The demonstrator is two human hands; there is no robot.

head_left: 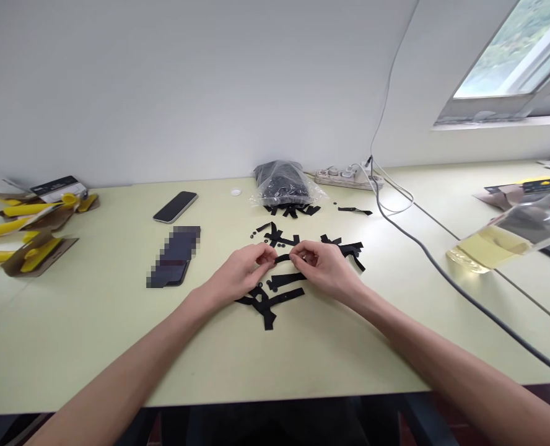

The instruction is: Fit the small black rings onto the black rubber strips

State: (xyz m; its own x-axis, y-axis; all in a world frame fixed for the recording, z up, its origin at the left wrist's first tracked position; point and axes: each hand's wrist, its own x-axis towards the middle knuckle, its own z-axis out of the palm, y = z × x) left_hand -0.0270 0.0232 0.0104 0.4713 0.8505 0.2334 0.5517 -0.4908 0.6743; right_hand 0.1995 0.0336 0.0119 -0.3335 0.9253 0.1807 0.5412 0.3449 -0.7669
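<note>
A short black strip [283, 257] is stretched between my two hands, just above the pale green table [200, 359]. My left hand [244, 269] pinches its left end with thumb and fingertips. The right end is pinched in my right hand [324, 266]. Below and between the hands lie more black strips [287, 298], some crossing each other. Small black round pieces [280, 245] are scattered around them. Behind the hands is another group of black strips [275, 234], and one pile [356, 249] lies beside my right hand.
A clear bag of black strips [282, 183] rests near the wall, beside a power strip [344, 176]. Two phones [175, 207] are at the left, with yellow-handled items [38, 253] farther out. A dark cable [423, 248] and a bottle of yellow liquid [493, 248] occupy the right.
</note>
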